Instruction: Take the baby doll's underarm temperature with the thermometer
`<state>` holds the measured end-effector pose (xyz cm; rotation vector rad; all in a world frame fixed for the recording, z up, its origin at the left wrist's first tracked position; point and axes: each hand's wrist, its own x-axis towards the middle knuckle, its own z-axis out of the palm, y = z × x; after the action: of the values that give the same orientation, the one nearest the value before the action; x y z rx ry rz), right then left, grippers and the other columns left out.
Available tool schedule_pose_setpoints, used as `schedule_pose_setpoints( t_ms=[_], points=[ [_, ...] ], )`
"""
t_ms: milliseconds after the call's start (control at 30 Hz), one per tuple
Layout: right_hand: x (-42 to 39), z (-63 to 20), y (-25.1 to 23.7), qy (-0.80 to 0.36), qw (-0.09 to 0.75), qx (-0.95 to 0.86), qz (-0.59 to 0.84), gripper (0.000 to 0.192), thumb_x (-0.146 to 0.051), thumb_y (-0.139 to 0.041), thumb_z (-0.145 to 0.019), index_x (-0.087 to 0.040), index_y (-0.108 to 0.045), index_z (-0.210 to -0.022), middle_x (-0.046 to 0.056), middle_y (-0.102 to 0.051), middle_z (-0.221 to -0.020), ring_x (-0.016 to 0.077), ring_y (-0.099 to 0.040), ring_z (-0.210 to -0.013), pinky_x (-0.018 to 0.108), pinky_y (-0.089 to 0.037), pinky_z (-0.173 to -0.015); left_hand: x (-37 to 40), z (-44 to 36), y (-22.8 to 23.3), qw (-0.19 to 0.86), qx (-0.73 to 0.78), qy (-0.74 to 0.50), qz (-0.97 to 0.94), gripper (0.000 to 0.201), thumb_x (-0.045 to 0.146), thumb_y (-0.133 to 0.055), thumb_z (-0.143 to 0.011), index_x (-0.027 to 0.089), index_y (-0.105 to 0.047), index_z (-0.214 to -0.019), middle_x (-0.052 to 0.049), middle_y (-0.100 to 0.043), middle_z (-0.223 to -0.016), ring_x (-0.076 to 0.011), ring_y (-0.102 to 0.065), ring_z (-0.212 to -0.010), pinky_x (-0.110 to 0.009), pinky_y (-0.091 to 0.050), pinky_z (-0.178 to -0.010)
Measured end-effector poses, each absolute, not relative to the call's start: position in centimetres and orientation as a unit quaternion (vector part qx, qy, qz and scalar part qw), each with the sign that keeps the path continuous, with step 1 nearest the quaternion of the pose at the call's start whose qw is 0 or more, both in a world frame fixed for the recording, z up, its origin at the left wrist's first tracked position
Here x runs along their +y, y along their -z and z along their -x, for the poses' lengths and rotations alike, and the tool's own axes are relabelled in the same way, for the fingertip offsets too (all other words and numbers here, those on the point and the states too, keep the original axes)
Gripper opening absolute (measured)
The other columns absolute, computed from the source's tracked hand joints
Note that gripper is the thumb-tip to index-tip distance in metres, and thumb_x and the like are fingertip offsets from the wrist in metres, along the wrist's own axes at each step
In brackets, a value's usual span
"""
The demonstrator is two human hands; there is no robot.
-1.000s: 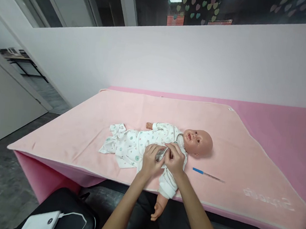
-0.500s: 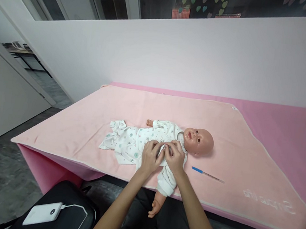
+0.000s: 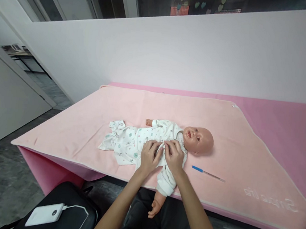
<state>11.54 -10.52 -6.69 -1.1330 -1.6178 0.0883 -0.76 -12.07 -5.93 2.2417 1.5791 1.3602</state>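
A baby doll (image 3: 198,140) lies on its back on a peach blanket (image 3: 78,121), head to the right. It wears a white printed baby outfit (image 3: 129,141); one of its arms hangs over the table's near edge. My left hand (image 3: 150,156) and my right hand (image 3: 174,155) meet over the doll's chest. Both have thumb and fingers pinched on the front of the outfit, where a bit of white cloth shows between the fingertips. Any fastener there is hidden by my fingers. Right of my right hand lies a thin stick with a blue handle (image 3: 197,168).
A pink cover (image 3: 290,132) lies beneath the blanket. The white wall (image 3: 202,57) rises behind the table. At lower left, a white power bank (image 3: 44,215) with a cable rests on a black bag (image 3: 67,196).
My fingertips have drawn slightly closer together on the cloth at the doll's chest. The view has shifted a little; the doll and the blue-handled stick stay in place.
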Motion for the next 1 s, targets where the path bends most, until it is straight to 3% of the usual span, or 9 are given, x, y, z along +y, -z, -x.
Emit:
schedule_pose_setpoints(
  t_ms=[733, 1000],
  points=[
    [-10.63, -11.46, 6.83, -0.004, 0.542, -0.690, 0.480, 0.023, -0.020, -0.044, -0.090, -0.022, -0.066, -0.094, 0.004, -0.061, -0.084, 0.0118, -0.061, -0.076, 0.022, -0.048, -0.067, -11.89, 1.37, 5.91, 0.153, 0.499, -0.496, -0.694, 0.017, 0.027, -0.051, -0.087, 0.022, -0.065, -0.095, -0.004, -0.059, -0.090, -0.0173, -0.055, -0.087, -0.033, -0.045, -0.079],
    [-10.65, -11.44, 6.79, 0.005, 0.540, -0.692, 0.479, 0.022, -0.019, -0.045, -0.090, -0.022, -0.067, -0.093, 0.003, -0.061, -0.083, 0.0110, -0.061, -0.074, 0.021, -0.047, -0.064, -12.05, 1.20, 5.99, 0.138, 0.499, -0.534, -0.669, 0.010, 0.025, -0.056, -0.083, 0.020, -0.064, -0.079, -0.003, -0.058, -0.082, -0.0165, -0.056, -0.082, -0.031, -0.046, -0.073]
  ],
)
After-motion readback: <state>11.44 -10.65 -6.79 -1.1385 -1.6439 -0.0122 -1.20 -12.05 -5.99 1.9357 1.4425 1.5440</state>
